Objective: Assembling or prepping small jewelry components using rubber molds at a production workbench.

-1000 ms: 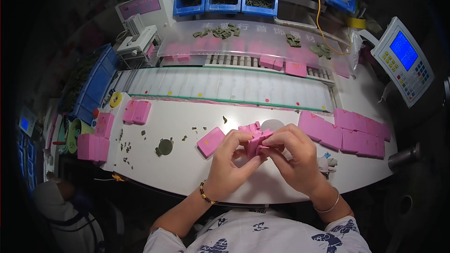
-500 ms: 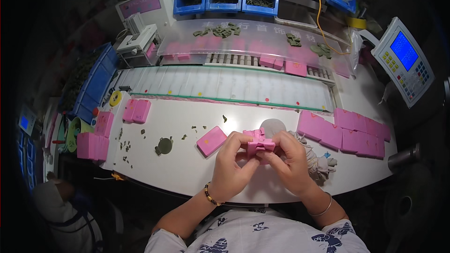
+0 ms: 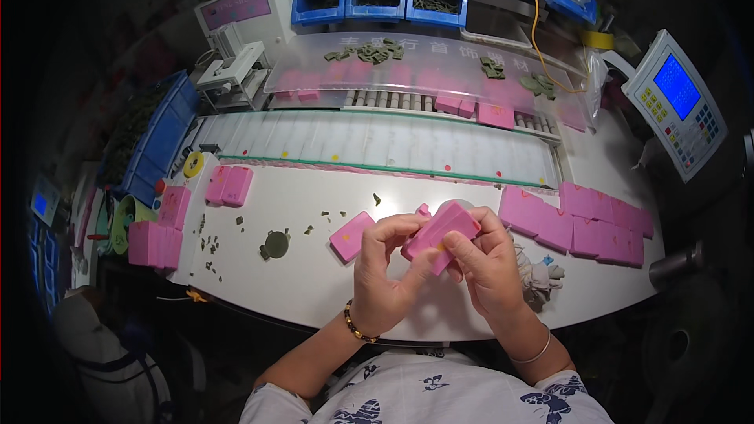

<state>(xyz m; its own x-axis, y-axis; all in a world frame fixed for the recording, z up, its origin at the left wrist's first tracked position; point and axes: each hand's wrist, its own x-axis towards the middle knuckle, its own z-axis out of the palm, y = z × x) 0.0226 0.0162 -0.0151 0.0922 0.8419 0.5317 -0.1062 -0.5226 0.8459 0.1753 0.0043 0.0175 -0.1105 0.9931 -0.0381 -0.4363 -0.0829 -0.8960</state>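
Pinching a pink box between my left hand and right hand, I hold it just above the table. It could slip onto the loose box at nine o'clock. Half a second ago it lay flatter; now it tilts up toward two o'clock.

A white desk carries the things. At its centre lies a single pink box. Toward three o'clock sits a row of pink boxes, with a grey rag just beside them. At nine o'clock is a pink stack, with two pink boxes at ten. Dark crumbs and a round dark piece lie between.
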